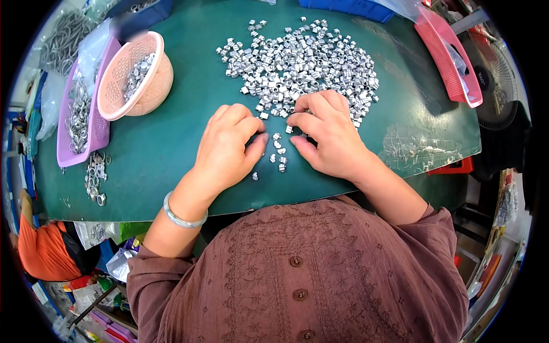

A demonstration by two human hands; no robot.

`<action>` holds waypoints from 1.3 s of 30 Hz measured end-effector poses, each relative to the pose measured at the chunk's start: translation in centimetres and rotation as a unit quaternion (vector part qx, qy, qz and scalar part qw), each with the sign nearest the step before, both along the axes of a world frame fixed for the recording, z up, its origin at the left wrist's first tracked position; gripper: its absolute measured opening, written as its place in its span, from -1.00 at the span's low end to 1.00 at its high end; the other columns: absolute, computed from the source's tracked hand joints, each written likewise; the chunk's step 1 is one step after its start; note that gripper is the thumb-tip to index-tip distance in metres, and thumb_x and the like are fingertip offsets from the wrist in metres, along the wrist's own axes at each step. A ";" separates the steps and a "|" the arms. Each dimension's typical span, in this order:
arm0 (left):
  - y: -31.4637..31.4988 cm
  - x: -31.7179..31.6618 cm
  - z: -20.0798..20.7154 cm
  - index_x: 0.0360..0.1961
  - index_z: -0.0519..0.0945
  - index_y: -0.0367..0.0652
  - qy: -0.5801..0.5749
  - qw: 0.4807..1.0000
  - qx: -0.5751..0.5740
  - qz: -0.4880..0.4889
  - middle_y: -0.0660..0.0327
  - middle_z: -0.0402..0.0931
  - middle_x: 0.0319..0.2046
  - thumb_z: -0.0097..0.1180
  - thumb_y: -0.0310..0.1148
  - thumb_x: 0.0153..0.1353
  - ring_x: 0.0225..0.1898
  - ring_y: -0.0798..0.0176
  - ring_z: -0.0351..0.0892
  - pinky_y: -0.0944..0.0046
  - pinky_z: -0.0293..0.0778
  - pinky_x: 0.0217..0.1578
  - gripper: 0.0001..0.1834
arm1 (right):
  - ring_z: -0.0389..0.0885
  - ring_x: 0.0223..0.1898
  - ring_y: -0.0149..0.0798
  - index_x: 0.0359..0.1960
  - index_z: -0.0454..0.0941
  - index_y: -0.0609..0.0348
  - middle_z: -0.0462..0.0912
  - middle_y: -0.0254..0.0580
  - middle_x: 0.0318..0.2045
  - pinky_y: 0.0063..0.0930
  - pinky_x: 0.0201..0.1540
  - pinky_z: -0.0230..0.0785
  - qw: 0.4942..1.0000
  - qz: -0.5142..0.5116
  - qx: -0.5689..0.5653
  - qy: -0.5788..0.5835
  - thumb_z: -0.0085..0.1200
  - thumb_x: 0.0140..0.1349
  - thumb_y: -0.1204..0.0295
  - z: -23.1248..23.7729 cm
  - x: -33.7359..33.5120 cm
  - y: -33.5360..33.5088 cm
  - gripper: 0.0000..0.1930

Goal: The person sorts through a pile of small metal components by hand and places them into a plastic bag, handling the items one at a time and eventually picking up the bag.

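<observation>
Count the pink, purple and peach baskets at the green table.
3: a round peach basket left of the metal pieces, a purple basket further left, and a pink basket at the upper right. Others may be hidden out of view.

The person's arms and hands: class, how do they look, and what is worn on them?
The left hand and right hand are ungloved. A pale, rounded bangle circles the left forearm; nothing shows on the right forearm. Loose brown sleeves cover the upper arms.
</observation>
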State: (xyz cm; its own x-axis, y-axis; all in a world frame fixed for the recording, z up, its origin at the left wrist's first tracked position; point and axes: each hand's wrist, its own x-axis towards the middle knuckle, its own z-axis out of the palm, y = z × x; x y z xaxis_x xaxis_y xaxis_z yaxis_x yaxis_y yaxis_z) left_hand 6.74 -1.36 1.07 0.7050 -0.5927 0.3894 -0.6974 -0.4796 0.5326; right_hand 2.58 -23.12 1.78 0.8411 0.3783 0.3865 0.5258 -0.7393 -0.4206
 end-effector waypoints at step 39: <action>-0.4 -1.2 0.6 -0.28 0.56 -0.20 0.245 0.961 -0.126 0.005 0.22 0.53 -0.31 0.20 -0.53 0.19 -0.26 0.25 0.49 0.31 0.40 -0.19 -0.91 | 0.52 -0.13 -0.41 -0.17 0.61 0.25 0.60 -0.20 -0.13 -0.53 -0.07 0.36 0.663 0.098 0.602 0.434 0.15 0.32 0.42 0.4 -1.0 -2.5 -0.84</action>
